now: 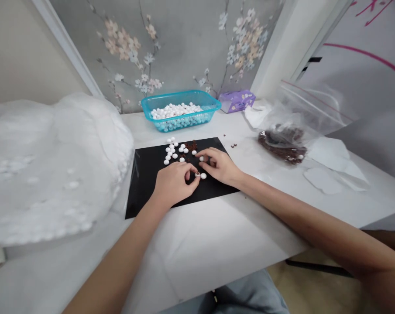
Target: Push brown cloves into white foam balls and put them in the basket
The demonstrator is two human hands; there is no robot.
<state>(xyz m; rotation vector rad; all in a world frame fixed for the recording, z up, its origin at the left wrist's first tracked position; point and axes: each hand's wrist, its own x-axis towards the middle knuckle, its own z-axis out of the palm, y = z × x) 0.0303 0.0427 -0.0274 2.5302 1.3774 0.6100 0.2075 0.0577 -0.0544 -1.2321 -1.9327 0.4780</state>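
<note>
White, cloudy plastic sheeting bulges at the far left. Beside it lies a black mat, with loose white balls and brown bits towards its far edge; a teal basket of similar balls stands behind. On the mat, the left hand pinches a brown-topped ball between nearly closed thumb and forefinger. Just right sits a plain ball. The right hand's thumb and forefinger stand slightly parted around another ball; contact is unclear. Farther right rests a zip bag.
</note>
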